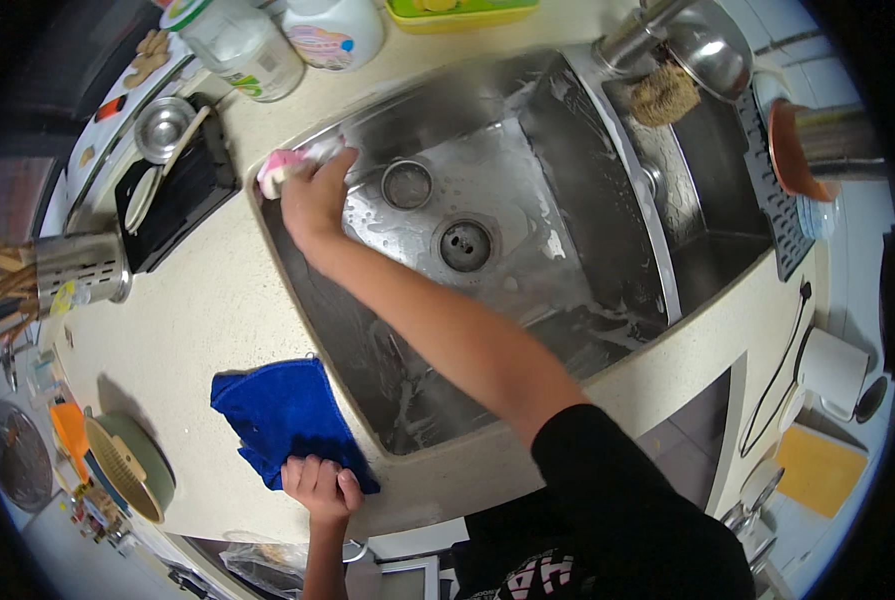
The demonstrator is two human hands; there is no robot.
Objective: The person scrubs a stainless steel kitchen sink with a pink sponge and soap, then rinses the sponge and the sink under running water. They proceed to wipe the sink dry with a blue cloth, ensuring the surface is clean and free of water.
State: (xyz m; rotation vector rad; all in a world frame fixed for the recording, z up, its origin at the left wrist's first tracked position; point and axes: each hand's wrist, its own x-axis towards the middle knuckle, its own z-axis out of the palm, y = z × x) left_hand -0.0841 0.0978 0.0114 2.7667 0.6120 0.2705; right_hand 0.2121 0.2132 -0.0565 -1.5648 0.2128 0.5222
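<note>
My right arm in a black sleeve stretches across the steel sink [512, 190]. At the sink's far left corner my right hand [315, 200] is closed on a pink and white cloth [282, 170], pressed to the inner wall near the rim. Part of that cloth is hidden behind the fingers. Suds and wet streaks cover the sink's walls and floor. On the counter left of the sink lies a folded blue cloth [282, 410]. My left hand [319, 485] is closed at its near edge, with the fingertips curled out of sight.
Behind the sink stand a glass jar [247, 60], a white bottle [334, 35] and a yellow-green tray [457, 15]. A black rack [182, 195] and a cutlery holder [87, 270] are on the left. The side basin [732, 210] holds a brown scrubber [664, 95] at its far end.
</note>
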